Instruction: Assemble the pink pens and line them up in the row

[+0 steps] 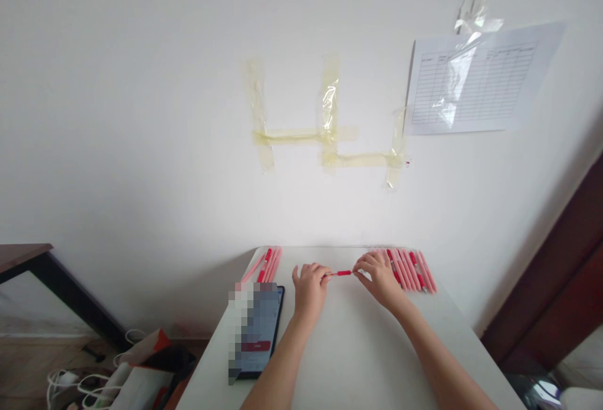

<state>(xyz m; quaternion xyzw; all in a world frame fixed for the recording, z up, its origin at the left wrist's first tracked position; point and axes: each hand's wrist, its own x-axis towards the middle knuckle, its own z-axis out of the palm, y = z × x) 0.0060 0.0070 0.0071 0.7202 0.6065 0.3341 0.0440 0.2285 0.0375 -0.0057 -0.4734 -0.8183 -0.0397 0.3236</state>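
Held level between my two hands is a slim pen [344,273] with a red grip section. My left hand [311,284] pinches its left end. At its other end, the fingertips of my right hand [379,278] close on the tip. Just beyond my right hand lies a row of several pink and red pens [409,270], partly hidden by that hand. A smaller group of pink and red pens [270,264] rests at the table's far left corner.
A phone [260,334] with a lit, partly blurred screen lies on the white table [348,360], left of my left forearm. The wall behind carries yellowed tape [296,137] and a printed sheet [475,80]. Bags and white cables [85,385] sit on the floor at left.
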